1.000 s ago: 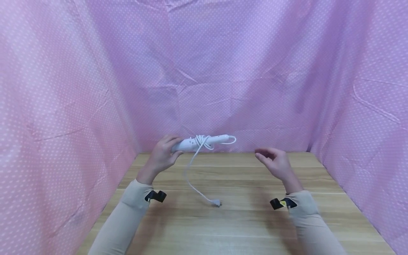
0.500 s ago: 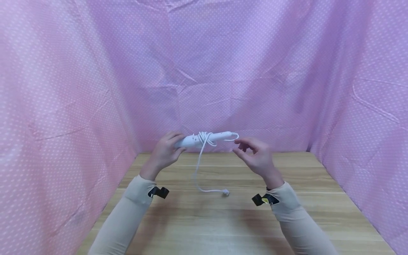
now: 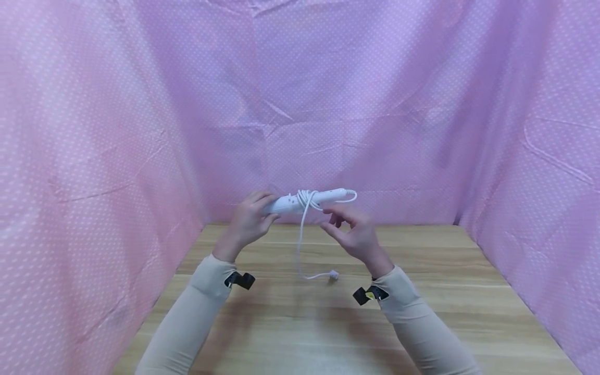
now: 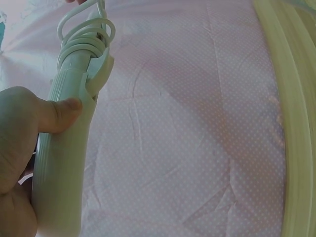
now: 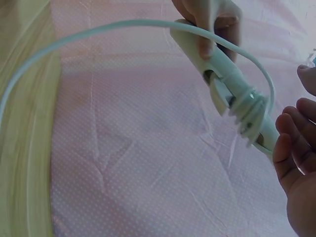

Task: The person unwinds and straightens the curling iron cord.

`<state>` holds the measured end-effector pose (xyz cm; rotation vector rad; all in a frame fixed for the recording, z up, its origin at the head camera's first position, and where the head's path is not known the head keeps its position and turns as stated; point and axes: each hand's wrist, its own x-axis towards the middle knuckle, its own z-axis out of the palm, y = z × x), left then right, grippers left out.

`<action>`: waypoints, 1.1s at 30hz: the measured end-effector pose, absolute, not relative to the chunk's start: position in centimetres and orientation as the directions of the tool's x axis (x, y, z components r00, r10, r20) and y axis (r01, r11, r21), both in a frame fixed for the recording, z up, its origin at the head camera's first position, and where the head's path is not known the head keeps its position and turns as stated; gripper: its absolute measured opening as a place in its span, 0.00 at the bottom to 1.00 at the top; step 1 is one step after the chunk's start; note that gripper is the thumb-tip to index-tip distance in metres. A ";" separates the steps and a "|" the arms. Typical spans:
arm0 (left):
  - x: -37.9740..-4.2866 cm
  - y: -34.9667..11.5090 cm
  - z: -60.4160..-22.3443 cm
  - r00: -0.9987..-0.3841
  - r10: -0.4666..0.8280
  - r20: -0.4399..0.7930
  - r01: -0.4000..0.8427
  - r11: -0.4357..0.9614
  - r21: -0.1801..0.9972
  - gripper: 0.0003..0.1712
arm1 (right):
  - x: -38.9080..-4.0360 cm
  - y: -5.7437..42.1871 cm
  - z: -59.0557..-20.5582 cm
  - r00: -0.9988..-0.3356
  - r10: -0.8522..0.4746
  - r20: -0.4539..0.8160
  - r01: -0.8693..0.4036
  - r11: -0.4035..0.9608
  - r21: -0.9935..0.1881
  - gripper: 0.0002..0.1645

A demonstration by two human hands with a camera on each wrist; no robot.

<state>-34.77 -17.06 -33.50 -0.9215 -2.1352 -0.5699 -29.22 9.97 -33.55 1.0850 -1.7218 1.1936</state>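
Observation:
My left hand (image 3: 247,221) grips a white curling iron (image 3: 283,204) by its thick end, raised over the far part of the table. Seen from the left wrist, the thumb presses on its ridged barrel (image 4: 64,158), just below a side lever (image 4: 101,74). White cord (image 5: 249,113) is wound in several loops round the slimmer handle. From there the loose cord hangs down to a plug (image 3: 334,274) low over the table. My right hand (image 3: 356,234) holds nothing; its fingers are loosely bent, fingertips close to the wound cord in the head view.
A light wooden table (image 3: 281,317) lies below both hands. Pink dotted cloth (image 3: 328,104) hangs at the back and on both sides. Each wrist carries a small black camera, on the left (image 3: 241,280) and on the right (image 3: 367,295).
My right hand has moved left, from well apart to close beside the wound cord. The curling iron has shifted slightly right and up in my left hand, its plug swinging along.

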 end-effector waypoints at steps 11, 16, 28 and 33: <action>-34.9 -16.3 -33.3 -0.482 0.412 0.773 0.748 0.653 0.119 0.25 | -29.6 7.3 -35.5 -0.370 -0.098 0.924 -0.922 0.162 -0.352 0.19; -34.8 -16.1 -33.3 -0.487 0.411 0.771 0.740 0.663 0.114 0.25 | -29.6 5.7 -35.9 -0.412 -0.020 0.911 -0.893 0.210 -0.399 0.16; -34.9 -15.9 -33.6 -0.469 0.412 0.781 0.754 0.648 0.111 0.25 | -31.7 3.6 -39.1 -0.487 0.162 0.858 -0.822 0.247 -0.513 0.08; -35.0 -16.0 -33.7 -0.478 0.406 0.779 0.754 0.645 0.127 0.25 | -31.1 3.5 -38.5 -0.486 0.203 0.850 -0.810 0.262 -0.525 0.06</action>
